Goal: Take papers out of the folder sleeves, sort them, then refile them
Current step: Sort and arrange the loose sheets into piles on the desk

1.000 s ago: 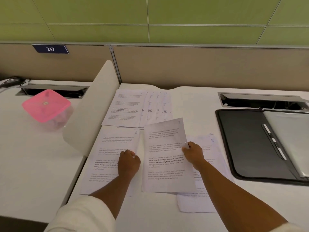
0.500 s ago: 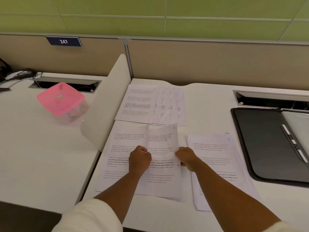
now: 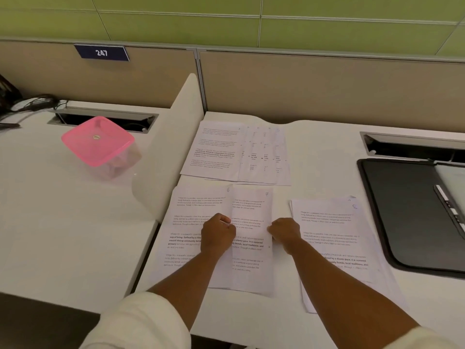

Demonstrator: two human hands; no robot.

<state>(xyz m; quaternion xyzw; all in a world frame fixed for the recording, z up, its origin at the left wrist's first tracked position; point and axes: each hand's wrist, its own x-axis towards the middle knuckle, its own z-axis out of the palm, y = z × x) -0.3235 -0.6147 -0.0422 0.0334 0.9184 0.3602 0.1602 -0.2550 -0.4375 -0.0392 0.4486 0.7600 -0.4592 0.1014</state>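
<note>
A printed sheet marked 7 (image 3: 251,210) lies over the right part of a sheet marked 6 (image 3: 193,212) on the white desk. My left hand (image 3: 217,234) pinches the left edge of sheet 7, and my right hand (image 3: 285,233) pinches its right edge. A fanned row of numbered sheets (image 3: 236,152) lies behind them. To the right sits a small stack of sheets (image 3: 334,235), the top one hand-numbered. The open black folder (image 3: 402,212) with its clear sleeves (image 3: 453,187) lies at the far right.
A white curved divider (image 3: 171,152) separates this desk from the left desk, where a pink-lidded plastic box (image 3: 100,144) stands. Cable slots (image 3: 412,147) run along the back by the beige partition. Cables (image 3: 32,103) lie at far left.
Sheet 7 has moved left from the middle of the desk onto sheet 6. My left hand, first resting on sheet 6, now pinches sheet 7's left edge. The view has shifted left.
</note>
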